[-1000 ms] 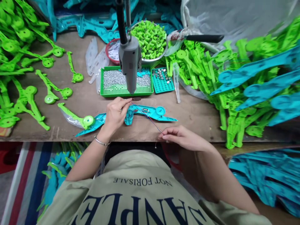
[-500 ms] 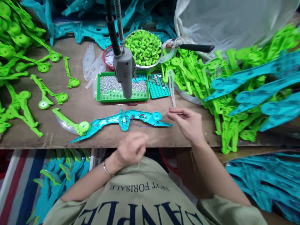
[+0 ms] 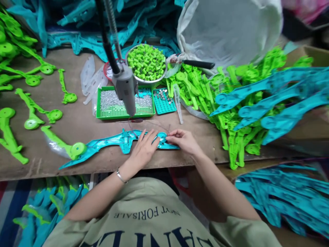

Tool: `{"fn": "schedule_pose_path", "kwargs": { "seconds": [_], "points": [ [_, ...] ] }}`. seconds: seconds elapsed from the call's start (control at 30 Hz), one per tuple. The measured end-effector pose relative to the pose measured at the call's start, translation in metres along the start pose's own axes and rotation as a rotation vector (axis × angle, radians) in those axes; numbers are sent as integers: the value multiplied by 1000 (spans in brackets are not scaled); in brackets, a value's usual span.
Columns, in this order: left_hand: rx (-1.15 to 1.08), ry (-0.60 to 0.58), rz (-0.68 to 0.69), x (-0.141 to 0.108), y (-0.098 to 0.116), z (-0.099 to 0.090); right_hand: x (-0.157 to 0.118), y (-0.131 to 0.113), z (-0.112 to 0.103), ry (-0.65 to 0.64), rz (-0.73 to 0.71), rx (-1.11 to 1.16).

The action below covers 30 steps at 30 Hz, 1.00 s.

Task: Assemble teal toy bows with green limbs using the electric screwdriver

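Observation:
A turquoise plastic bow-shaped shell (image 3: 102, 142) lies hollow side up along the table's front, with thin wires running inside it. My left hand (image 3: 145, 147) rests flat over its right half, fingers extended and hiding part of the shell. At the round cup near the shell's right end, my right hand (image 3: 183, 140) pinches thin wires (image 3: 167, 127); their ends are hidden by the fingertips. A lime-green arm with a round end (image 3: 78, 149) sits on the shell's left end, a clear plastic piece (image 3: 58, 145) beside it.
Behind the shell lie a screwdriver (image 3: 132, 120), a green tray of screws (image 3: 102, 115) and a turquoise tray of small metal discs (image 3: 164, 109). A grey electric screwdriver (image 3: 125, 91) hangs above. A bowl of green pieces (image 3: 146, 63) stands farther back. Green parts (image 3: 197, 82) heap at right.
My left hand has moved from in front of the table onto the shell and opened flat. My right hand has come down and left to the round cup. The camera view has shifted.

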<state>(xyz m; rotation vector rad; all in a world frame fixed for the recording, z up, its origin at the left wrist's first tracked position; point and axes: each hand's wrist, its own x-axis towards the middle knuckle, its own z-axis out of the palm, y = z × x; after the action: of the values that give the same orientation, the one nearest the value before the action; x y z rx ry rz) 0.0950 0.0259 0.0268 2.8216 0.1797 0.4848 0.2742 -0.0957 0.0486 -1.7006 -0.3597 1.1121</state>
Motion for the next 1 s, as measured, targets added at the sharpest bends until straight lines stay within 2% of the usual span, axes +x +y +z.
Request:
{"fn": "schedule_pose_path", "kwargs": {
  "seconds": [0.13,0.23,0.33,0.43,0.57,0.63,0.7,0.83,0.9,1.0],
  "points": [
    [-45,50,6,-17,-10,-6,-4,0,17,-44,-66,-51],
    [-70,64,-4,-20,-11,-16,-7,-6,28,-17,-204,-156],
    [-239,115,-37,-16,-2,-31,-17,-21,38,-7,-353,-208],
    [-489,130,-192,-9,9,-44,-32,-34,46,-12,-455,-247],
    [-703,108,-355,3,17,-52,-41,-35,45,-85,-434,-250],
    [-804,134,-421,7,18,-55,-36,-36,34,-109,-418,-272],
    [-921,174,-510,8,17,-57,-27,-45,14,-34,-435,-378],
    [-1062,258,-660,-1,15,-65,-11,-82,-38,414,-433,-876],
    [-1074,287,-720,-8,16,-70,-15,-93,-60,569,-315,-1109],
    [-1080,290,-826,-17,17,-79,-33,-86,-82,667,2,-1308]
  ]
}}
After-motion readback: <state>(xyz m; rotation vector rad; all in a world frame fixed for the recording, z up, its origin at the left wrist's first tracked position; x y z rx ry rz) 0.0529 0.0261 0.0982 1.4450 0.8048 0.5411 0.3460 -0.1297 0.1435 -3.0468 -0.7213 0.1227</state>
